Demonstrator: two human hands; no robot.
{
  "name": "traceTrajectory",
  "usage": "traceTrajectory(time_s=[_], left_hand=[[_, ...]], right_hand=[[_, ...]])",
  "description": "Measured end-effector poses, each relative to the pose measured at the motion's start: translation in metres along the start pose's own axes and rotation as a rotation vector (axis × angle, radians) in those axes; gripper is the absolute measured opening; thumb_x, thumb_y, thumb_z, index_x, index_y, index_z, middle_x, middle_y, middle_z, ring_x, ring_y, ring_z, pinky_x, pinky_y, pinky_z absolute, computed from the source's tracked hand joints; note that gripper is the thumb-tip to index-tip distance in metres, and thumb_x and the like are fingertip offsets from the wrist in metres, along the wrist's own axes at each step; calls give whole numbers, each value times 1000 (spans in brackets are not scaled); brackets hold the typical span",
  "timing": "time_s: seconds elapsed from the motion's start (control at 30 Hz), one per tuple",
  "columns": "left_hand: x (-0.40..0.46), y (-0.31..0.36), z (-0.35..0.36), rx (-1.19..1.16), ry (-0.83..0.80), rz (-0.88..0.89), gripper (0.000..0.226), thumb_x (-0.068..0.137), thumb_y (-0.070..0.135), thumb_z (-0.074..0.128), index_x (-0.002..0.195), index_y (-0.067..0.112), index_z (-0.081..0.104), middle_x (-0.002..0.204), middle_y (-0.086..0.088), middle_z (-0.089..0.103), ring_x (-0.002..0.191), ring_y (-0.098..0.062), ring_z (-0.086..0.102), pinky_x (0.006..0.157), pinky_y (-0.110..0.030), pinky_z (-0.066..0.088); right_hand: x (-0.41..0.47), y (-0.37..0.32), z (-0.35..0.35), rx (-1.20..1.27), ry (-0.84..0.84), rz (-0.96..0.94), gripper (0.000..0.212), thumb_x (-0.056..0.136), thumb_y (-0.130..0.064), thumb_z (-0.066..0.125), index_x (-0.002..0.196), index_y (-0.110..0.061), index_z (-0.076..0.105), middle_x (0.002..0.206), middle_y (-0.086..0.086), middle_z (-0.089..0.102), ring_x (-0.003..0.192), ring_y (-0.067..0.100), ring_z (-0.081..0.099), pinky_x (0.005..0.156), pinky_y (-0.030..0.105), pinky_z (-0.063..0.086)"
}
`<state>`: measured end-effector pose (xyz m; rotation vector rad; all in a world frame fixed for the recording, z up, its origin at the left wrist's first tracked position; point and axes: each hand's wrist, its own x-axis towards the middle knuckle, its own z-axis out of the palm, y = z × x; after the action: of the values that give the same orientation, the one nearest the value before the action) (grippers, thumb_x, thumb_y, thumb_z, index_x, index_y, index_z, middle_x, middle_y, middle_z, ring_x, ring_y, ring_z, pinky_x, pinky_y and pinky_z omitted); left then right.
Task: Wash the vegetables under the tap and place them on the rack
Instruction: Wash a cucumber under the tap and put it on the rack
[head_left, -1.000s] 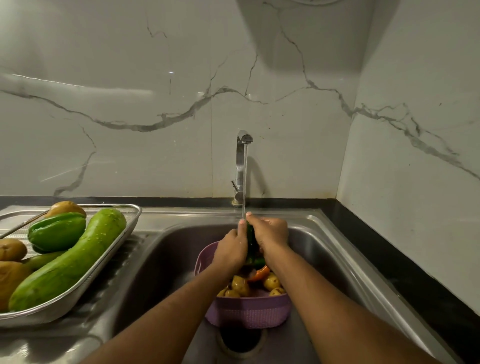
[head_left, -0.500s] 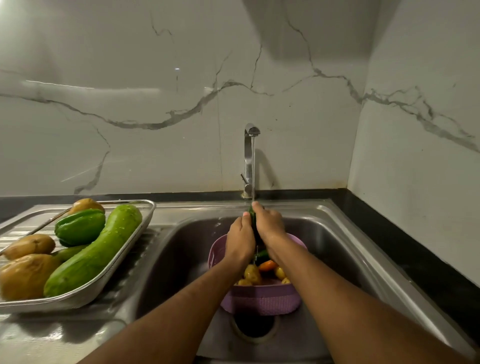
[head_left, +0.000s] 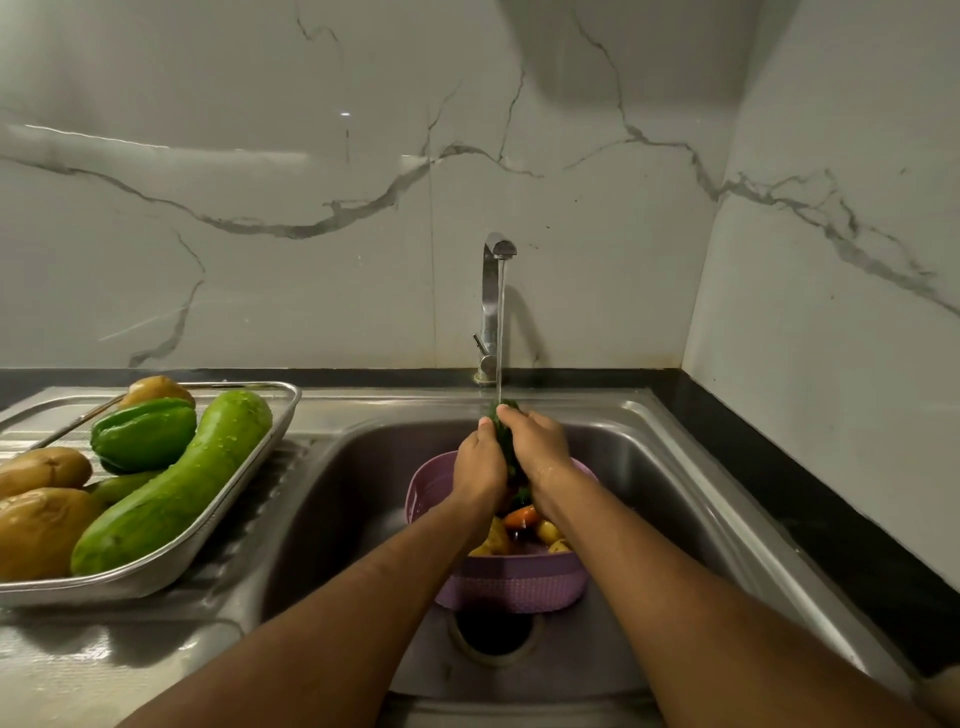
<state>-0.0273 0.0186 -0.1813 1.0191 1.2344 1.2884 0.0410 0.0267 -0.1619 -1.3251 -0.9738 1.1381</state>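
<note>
The left hand (head_left: 480, 467) and the right hand (head_left: 537, 454) close together around a dark green vegetable (head_left: 503, 434), fingers curled onto it from either side, so that only its bumpy upper tip and a narrow strip of it show between the palms. A thin stream of water (head_left: 500, 332) falls from the bent steel tap (head_left: 491, 291) straight onto that tip. The hands hold it above a round lilac plastic basket (head_left: 511, 582) with a woven-look wall, standing in the brushed steel sink (head_left: 649, 467) just behind the drain hole (head_left: 493, 631); inside the basket lie an orange carrot (head_left: 521, 515) and several small yellowish potatoes (head_left: 546, 531). To the left, on the ribbed drainboard, a shallow steel mesh rack (head_left: 218, 525) carries a long, smooth pale-green gourd (head_left: 176, 488) beaded with droplets, a glossy green pepper (head_left: 144, 434) beside it, and wet brown potatoes (head_left: 44, 532) at its near and far ends. Grey-veined marble tiles (head_left: 311, 208) cover the walls behind.
</note>
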Motion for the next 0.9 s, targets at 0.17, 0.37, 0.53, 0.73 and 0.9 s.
traceTrajectory(time_s=[0.17,0.37,0.53,0.73,0.9], left_hand=[[-15,15,-7,-33,-34,-62,48,110,48,28,133,18,58,122,-12,67,111,-25,66,97,-46,57],[-28,33,-7,-68,-39,-13,32,112,36,37,137,17,43,123,-9,60,110,-23,64,93,-44,59],[-26,42,-4,-141,11,-90,32,112,32,32,131,18,54,117,-10,65,103,-22,66,94,-44,57],[-17,23,-14,-99,-5,-154,35,111,37,36,128,24,63,120,-10,69,113,-24,67,103,-49,54],[-10,16,-5,132,-109,42,33,112,37,35,135,22,52,116,7,65,110,-6,63,99,-32,54]], right_hand=[[-6,4,5,-11,-20,-11,26,100,-48,59,112,-28,72,102,4,75,102,24,71,89,42,58],[-26,-14,1,105,-87,34,28,108,-30,46,129,-30,64,122,5,67,114,23,63,106,47,50],[-20,-12,7,168,-74,41,40,104,-25,51,141,-37,57,135,5,64,124,27,61,106,53,52],[-6,15,8,109,-57,37,38,91,-40,61,127,-50,61,128,-2,65,120,23,63,100,46,56],[7,16,-11,57,17,-43,22,103,-37,58,123,-31,64,114,-5,71,107,15,68,88,34,58]])
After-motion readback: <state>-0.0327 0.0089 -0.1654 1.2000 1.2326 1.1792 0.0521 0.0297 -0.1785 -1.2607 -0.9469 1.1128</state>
